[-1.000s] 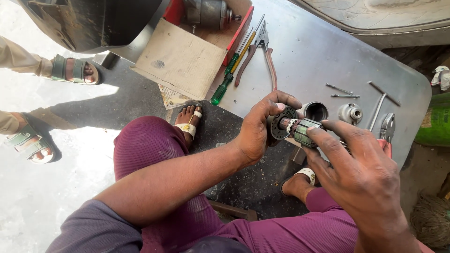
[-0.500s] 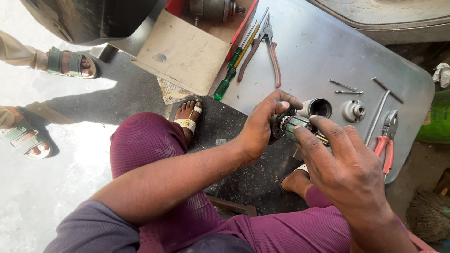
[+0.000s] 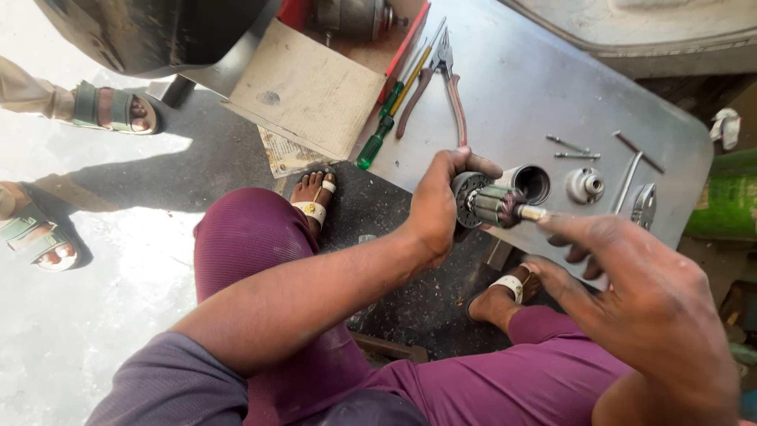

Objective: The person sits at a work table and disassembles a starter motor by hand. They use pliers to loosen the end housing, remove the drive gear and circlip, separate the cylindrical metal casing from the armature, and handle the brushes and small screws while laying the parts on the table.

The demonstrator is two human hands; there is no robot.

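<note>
The left hand [image 3: 438, 207] reaches in from the lower left with the forearm stretched across the purple-trousered knee, wrist bent slightly down, fingers and thumb wrapped tight round the fan end of a small motor armature with grey-green windings and a steel shaft [image 3: 493, 203]. The right hand [image 3: 631, 296] comes in from the lower right, palm down and close to the camera, its fingers spread and loosely curled; its fingertips seem to meet the shaft tip, though the back of the hand hides the contact, so I cannot tell whether it grips.

The armature is held in the air above the near edge of the grey sheet-metal bench top [image 3: 512, 87]. Its long axis lies almost level, fan end to the left in the left hand, bare shaft pointing right and slightly down toward the right hand.

Just behind it stands a short metal cylinder housing [image 3: 530, 181]. A green-handled screwdriver [image 3: 386, 126] and red-handled pliers [image 3: 441, 83] lie further back.
</note>
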